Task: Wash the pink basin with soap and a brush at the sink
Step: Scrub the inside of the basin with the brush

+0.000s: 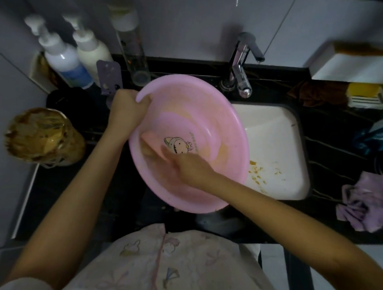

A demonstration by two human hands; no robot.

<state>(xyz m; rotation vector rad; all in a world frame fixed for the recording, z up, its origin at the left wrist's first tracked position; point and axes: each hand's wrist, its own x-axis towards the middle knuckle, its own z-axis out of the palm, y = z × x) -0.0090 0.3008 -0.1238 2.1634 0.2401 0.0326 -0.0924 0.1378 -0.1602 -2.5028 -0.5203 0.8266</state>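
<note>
Patterned shirt (pixel 178 267) nearest. Left grip (pixel 127 105) clenches the pink basin (pixel 199 114) by its rim, likely tilting it toward the right grip (pixel 189 169) for access. Right grip holds the brush (pixel 147 142) inside it, sink (pixel 276 132) just beyond.

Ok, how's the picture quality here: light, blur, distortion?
Head view: dim overall, darkest at the corners; right hand and brush are motion-blurred, grip unclear; left hand gripping the basin rim is sharp; wide-angle lens bows the counter edges; small glare on the tap.
</note>
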